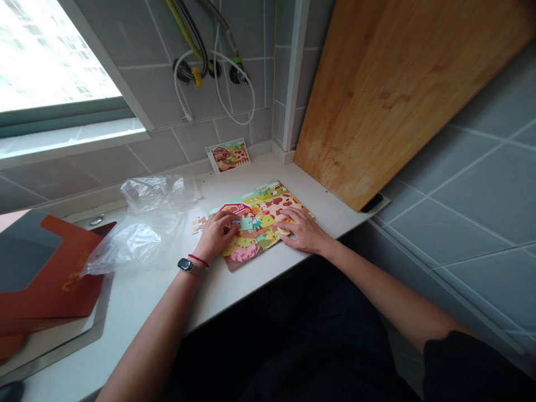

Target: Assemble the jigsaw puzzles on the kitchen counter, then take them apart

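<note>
A colourful farm jigsaw puzzle [263,210] lies on the white countertop, mostly assembled, showing a red barn, a spotted cow and pink pigs. Over its left side is my left hand [218,231], thumb and fingers closed at the edge of a pale green puzzle piece [246,224]. My right hand [306,231] rests on the puzzle's right part with its fingers stretched out. What lies under those fingers is partly hidden. Just left of the puzzle, a few loose puzzle pieces [198,224] sit partly behind my left hand.
A small picture card [228,156] leans on the tiled wall. Crumpled clear plastic [157,218] lies left, beside an orange and grey box [62,268] over a sink. A wooden board [389,95] stands at the right. Hoses and a white cable [253,95] hang above.
</note>
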Available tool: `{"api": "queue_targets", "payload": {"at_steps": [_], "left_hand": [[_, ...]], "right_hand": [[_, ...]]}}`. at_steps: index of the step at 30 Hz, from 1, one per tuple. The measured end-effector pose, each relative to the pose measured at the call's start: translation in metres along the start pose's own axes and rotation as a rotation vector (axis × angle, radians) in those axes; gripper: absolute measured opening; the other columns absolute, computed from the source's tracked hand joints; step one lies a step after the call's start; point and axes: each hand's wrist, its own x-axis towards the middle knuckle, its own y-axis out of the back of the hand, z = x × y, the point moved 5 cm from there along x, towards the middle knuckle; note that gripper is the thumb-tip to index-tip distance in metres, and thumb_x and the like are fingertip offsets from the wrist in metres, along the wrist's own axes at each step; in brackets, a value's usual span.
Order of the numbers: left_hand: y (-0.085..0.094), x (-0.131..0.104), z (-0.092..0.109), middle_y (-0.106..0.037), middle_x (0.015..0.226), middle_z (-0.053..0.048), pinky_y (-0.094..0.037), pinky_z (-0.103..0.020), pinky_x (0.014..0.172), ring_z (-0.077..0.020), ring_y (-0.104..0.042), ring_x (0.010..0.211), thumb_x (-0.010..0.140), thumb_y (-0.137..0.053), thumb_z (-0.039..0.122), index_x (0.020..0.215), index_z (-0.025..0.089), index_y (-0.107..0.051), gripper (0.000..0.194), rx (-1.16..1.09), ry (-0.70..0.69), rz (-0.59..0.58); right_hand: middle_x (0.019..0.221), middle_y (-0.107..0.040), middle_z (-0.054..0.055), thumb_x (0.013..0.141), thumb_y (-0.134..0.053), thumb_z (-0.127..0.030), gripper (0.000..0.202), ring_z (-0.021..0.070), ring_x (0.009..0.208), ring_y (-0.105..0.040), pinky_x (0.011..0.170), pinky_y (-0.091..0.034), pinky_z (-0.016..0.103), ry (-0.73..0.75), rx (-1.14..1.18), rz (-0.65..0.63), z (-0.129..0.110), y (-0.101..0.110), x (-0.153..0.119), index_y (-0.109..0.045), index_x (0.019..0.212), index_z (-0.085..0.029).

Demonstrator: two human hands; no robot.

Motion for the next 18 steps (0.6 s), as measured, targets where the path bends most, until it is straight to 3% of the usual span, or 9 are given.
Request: {"api": "queue_targets", "payload": {"at_steps": [5, 11, 13, 15, 18], "left_hand": [[-0.001, 0.000, -0.001, -0.071, 0.123, -0.009, -0.050, -0.048, 0.106, -0.0274, -0.065, 0.114, 0.101, -0.058, 0.038, 0.113, 0.023, -0.075, 0.025, 0.002, 0.004, 0.005], [0.000, 0.000, 0.001, -0.071, 0.122, -0.010, -0.051, -0.047, 0.105, -0.0278, -0.065, 0.114, 0.101, -0.057, 0.040, 0.113, 0.023, -0.075, 0.028, 0.015, 0.014, 0.002], [0.001, 0.000, 0.002, -0.071, 0.123, -0.010, -0.051, -0.048, 0.105, -0.0282, -0.065, 0.114, 0.101, -0.056, 0.040, 0.113, 0.023, -0.075, 0.029, 0.016, 0.017, -0.003], [0.002, 0.000, 0.003, -0.071, 0.126, -0.011, -0.050, -0.049, 0.106, -0.0290, -0.065, 0.115, 0.101, -0.055, 0.041, 0.113, 0.023, -0.076, 0.030, 0.013, 0.023, -0.009], [0.002, 0.000, 0.001, -0.070, 0.127, -0.012, -0.051, -0.049, 0.106, -0.0301, -0.066, 0.116, 0.101, -0.054, 0.044, 0.115, 0.022, -0.076, 0.034, -0.002, 0.024, -0.014]], "right_hand": [[0.145, -0.062, 0.017, 0.093, -0.073, -0.052, 0.042, 0.0387, 0.140, -0.052, 0.119, -0.041, 0.058, 0.065, -0.042, -0.035, -0.006, 0.002, 0.008, -0.080, 0.122, -0.023], [0.143, -0.063, 0.014, 0.088, -0.079, -0.052, 0.039, 0.0386, 0.136, -0.055, 0.116, -0.045, 0.059, 0.024, 0.081, 0.058, -0.001, -0.004, 0.006, -0.081, 0.118, -0.027], [0.144, -0.063, 0.014, 0.090, -0.076, -0.055, 0.045, 0.0369, 0.136, -0.056, 0.115, -0.047, 0.057, 0.000, 0.158, 0.154, 0.003, -0.002, -0.001, -0.077, 0.125, -0.027], [0.141, -0.064, 0.014, 0.096, -0.068, -0.051, 0.043, 0.0335, 0.135, -0.057, 0.115, -0.048, 0.054, -0.064, 0.235, 0.328, 0.009, 0.005, -0.009, -0.072, 0.131, -0.025], [0.127, -0.070, 0.014, 0.105, -0.054, -0.039, 0.030, 0.0285, 0.126, -0.063, 0.112, -0.050, 0.050, -0.213, 0.321, 0.598, 0.023, 0.016, -0.022, -0.072, 0.123, -0.023]]}}
